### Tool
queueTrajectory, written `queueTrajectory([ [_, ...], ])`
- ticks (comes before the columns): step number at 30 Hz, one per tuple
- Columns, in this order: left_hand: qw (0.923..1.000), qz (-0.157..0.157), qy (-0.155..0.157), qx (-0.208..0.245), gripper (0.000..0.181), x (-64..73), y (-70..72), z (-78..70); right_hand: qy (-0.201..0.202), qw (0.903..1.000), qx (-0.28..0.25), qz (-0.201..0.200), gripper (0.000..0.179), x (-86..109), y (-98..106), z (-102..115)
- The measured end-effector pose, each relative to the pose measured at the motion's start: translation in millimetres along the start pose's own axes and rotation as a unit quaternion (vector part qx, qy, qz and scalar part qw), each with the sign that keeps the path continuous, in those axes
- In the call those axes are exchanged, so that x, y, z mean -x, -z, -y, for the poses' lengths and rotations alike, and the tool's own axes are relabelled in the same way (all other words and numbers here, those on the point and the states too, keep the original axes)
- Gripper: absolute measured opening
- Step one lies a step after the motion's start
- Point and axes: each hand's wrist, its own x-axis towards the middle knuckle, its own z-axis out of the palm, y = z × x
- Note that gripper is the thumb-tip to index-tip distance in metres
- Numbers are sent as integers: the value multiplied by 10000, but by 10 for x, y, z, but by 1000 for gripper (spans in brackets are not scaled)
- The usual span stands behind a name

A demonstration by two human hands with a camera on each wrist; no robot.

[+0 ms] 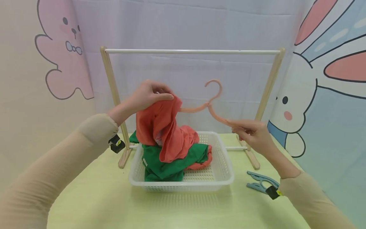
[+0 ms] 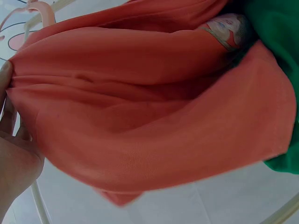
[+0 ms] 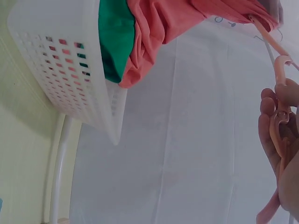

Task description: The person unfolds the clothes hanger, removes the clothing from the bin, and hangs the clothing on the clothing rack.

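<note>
One end of the hanger (image 1: 209,104) is hidden by the red garment (image 1: 178,140).

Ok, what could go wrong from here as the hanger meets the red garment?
The red garment could slip off the hanger: only one arm meets the cloth, pinched by the left hand. Lifting might also drag the green garment, which lies against it in the basket.

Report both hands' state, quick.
Left hand: pinching the red garment; can't tell if it also grips the hanger.
Right hand: holding the peach hanger by one side.
</note>
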Motion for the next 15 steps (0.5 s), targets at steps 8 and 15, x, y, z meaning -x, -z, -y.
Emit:
queueTrajectory([
  [8, 9994, 19, -232, 261, 13, -77, 45, 31, -375, 9993, 64, -11, 38, -94, -26, 44],
  [15, 9993, -370, -23, 81, 15, -41, 207, 131, -773, 9957, -332, -382, 32, -86, 112, 37],
])
